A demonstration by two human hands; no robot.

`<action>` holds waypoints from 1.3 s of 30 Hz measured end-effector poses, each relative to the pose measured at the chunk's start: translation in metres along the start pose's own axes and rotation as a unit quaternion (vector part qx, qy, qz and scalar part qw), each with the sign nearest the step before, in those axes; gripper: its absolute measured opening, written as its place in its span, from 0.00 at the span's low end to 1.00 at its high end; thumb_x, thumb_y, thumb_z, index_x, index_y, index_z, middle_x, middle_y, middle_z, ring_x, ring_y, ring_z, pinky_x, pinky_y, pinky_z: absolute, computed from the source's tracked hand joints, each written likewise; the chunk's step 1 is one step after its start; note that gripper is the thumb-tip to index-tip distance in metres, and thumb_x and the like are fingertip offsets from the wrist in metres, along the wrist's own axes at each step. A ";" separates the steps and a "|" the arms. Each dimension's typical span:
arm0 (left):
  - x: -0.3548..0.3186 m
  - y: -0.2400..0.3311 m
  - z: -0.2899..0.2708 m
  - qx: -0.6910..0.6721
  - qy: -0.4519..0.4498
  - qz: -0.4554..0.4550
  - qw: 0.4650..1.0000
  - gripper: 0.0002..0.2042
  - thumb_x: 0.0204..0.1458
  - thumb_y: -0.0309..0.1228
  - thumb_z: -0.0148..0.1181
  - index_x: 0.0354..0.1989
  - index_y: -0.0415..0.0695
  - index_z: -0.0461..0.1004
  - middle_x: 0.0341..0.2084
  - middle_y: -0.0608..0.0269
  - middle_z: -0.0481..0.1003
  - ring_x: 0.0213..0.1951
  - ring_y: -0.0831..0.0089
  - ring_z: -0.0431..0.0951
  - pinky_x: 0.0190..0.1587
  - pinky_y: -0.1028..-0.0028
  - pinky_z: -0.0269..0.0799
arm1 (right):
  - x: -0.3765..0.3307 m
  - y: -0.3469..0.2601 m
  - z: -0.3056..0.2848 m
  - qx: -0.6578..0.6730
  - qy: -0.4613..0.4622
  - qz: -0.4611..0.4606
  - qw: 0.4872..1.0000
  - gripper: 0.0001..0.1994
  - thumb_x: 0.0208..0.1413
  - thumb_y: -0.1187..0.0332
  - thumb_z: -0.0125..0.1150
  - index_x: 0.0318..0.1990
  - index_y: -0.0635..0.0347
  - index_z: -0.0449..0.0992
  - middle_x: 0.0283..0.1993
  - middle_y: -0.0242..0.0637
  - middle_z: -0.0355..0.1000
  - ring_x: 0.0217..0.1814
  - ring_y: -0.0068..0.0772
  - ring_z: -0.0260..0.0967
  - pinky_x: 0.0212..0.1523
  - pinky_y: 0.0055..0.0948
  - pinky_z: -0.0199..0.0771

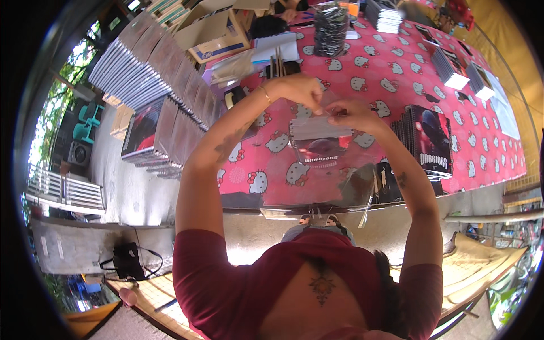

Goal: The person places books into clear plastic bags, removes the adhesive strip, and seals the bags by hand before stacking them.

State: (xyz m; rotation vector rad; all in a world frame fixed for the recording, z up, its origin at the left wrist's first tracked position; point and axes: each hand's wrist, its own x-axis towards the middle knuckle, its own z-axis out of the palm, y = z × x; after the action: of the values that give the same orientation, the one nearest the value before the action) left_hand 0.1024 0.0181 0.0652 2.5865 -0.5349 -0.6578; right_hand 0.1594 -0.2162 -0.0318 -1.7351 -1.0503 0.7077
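Observation:
Near the middle of the pink cartoon-print tabletop (476,124) lies a small stack of notebooks (322,148) with a dark printed cover, its pale page edges facing away from me. Glossy clear plastic film (348,164) surrounds the stack and spreads toward the near table edge. My left hand (301,92) is closed just beyond the stack's far edge, fingertips pinched downward on the film. Beside it, my right hand (354,117) pinches the film at the stack's far right corner. The two sets of fingertips nearly touch.
Dark-covered spiral notebooks (429,136) are piled to the right. Tall rows of plastic-wrapped notebooks (133,71) stand at left, near an open cardboard box (218,39). A dark plastic-wrapped bundle (330,31) stands at the back. More notebook stacks (450,68) sit far right.

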 end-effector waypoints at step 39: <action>-0.091 -0.006 0.226 -0.507 0.431 0.020 0.746 0.37 0.54 0.39 0.68 0.67 0.34 0.58 0.63 0.51 0.64 0.59 0.64 0.70 0.61 0.69 0.66 | -0.085 0.030 0.079 0.226 0.150 -0.005 0.962 0.29 0.52 0.79 0.70 0.62 0.61 0.66 0.53 0.38 0.74 0.46 0.26 0.75 0.37 0.26 0.81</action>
State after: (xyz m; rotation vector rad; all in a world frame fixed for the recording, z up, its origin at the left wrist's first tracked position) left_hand -0.0877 -0.0029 -0.0864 1.5189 0.1064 0.2892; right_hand 0.0650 -0.2633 -0.0895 -1.3832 -0.6275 0.5976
